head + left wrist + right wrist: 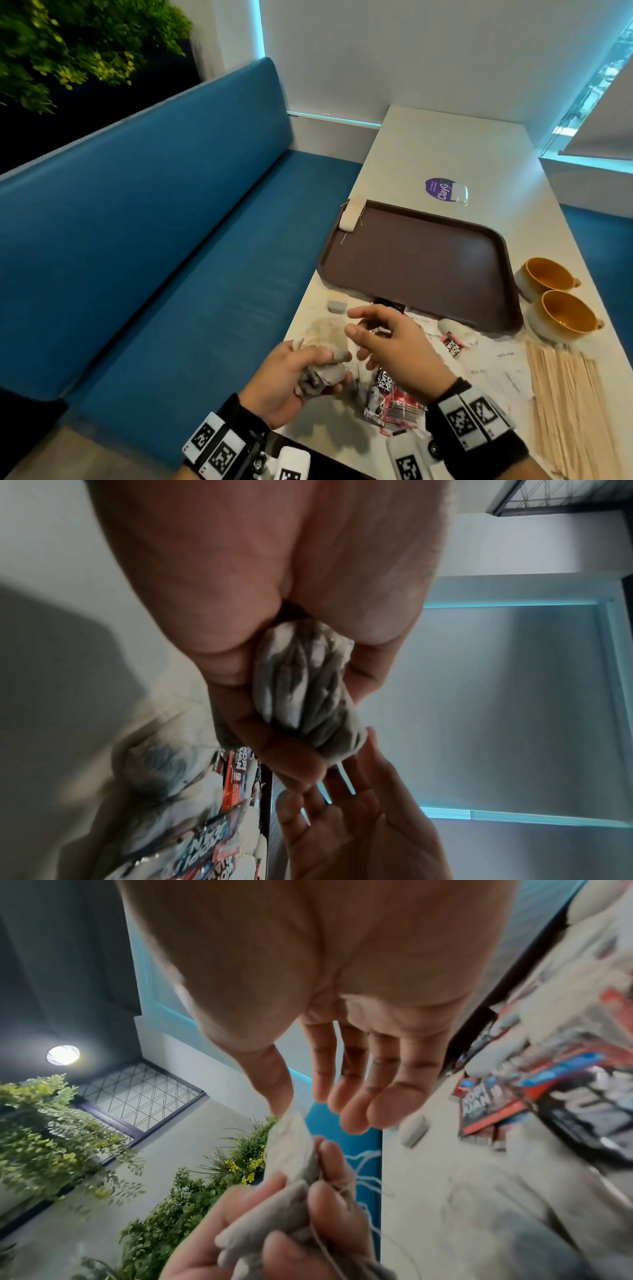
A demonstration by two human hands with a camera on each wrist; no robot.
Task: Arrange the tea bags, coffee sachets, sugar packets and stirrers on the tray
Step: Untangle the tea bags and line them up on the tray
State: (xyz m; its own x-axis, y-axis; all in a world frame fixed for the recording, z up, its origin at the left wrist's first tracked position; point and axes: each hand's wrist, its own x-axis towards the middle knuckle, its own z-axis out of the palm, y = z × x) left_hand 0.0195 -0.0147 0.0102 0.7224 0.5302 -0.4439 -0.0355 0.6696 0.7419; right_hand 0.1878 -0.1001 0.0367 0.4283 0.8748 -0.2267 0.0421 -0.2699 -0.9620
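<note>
left hand (pixel 291 373) grips a bunch of tea bags (pixel 323 371) — fingers and thumb curled round them, held above the near-left edge of the table (pixel 445 154), on the near side of the tray (pixel 411 260). right hand (pixel 394 346) hangs just beside the bunch with fingers loosely spread, holding nothing; in the right wrist view its thumb tip touches the top bag. brown tray sits mid-table; one tea bag (pixel 351 216) lies across its far-left corner, overhanging the rim. a small packet (pixel 337 303) lies on the table just off the tray's near-left corner. red-black coffee sachets (pixel 394 401) are piled near the tray's near edge, under the right hand. white sugar packets (pixel 496 363) are spread right of the sachets — wooden stirrers (pixel 565 404) lie beyond them, near-right of the tray. two orange-lined cups (pixel 555 298) stand beside the tray's right edge.
</note>
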